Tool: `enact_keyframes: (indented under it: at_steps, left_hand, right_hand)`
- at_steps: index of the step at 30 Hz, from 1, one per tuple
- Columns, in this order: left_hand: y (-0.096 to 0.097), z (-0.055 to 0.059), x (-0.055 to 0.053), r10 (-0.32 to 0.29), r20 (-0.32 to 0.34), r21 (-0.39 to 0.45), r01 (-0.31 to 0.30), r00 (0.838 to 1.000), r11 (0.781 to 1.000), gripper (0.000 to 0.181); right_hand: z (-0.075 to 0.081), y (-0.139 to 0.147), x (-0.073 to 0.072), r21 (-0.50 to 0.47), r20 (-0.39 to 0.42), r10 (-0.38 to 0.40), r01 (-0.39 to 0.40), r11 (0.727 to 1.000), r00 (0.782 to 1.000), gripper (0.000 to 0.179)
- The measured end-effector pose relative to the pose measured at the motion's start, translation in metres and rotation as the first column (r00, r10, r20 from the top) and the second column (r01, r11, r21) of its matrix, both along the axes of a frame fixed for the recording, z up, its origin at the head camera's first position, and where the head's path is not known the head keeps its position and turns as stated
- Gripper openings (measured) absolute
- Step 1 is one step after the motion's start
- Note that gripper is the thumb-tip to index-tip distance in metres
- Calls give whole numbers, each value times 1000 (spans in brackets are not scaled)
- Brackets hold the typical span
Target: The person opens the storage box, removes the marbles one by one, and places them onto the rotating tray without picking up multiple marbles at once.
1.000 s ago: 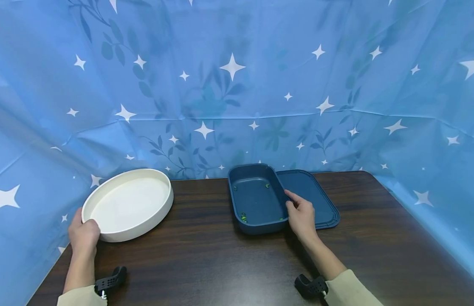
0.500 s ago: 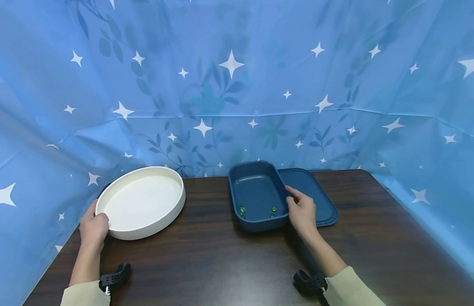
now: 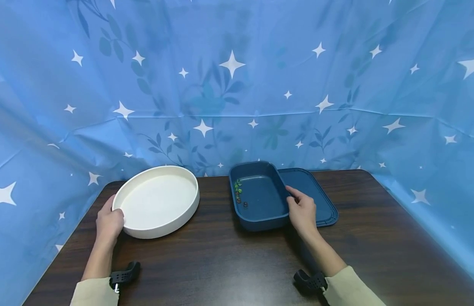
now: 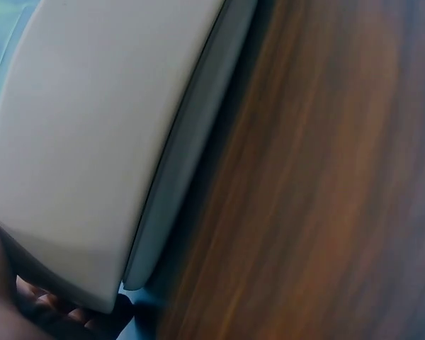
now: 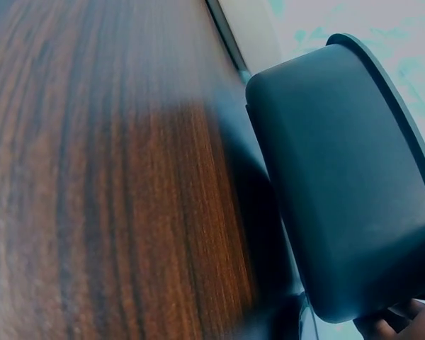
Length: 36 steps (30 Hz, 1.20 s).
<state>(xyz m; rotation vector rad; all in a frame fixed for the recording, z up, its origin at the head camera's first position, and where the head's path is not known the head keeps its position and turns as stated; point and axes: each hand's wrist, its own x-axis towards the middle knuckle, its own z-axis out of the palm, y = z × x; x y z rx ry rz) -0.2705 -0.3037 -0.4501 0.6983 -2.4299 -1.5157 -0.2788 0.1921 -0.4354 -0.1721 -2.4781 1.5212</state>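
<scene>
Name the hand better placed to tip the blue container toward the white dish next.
Probably the right hand: it grips the blue container by its right side. The left hand holds the white dish, apart from the container.

Smooth tray (image 3: 156, 199), matt box (image 3: 264, 224), wood-grained table (image 3: 206, 255)

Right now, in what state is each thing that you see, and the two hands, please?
Blue container: open, small green and brown pieces inside
Blue lid: off the container, lying on the table
White dish: open side up
Left hand: gripping the dish
Right hand: gripping the container
</scene>
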Motion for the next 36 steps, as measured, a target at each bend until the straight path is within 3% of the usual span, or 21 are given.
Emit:
enact_keyframes:
  at_steps: [9,22,28,36]
  left_hand:
    - [21,1,-3,-57,16,-78,58,998,995,73]
    - [48,-1,-6,-124,8,-79,124,992,989,67]
    - [62,-2,-8,-124,-13,-33,124,992,992,66]
    - [72,-1,-8,-109,17,-42,110,994,993,68]
  right_hand:
    - [0,0,-1,-11,17,-4,5,1000,1000,45]
    - [-3,0,0,-2,-9,-11,11,1000,1000,44]
    - [-6,-3,1,4,-39,-42,42,999,998,43]
    - [-9,-4,0,-1,-43,-44,44,999,998,43]
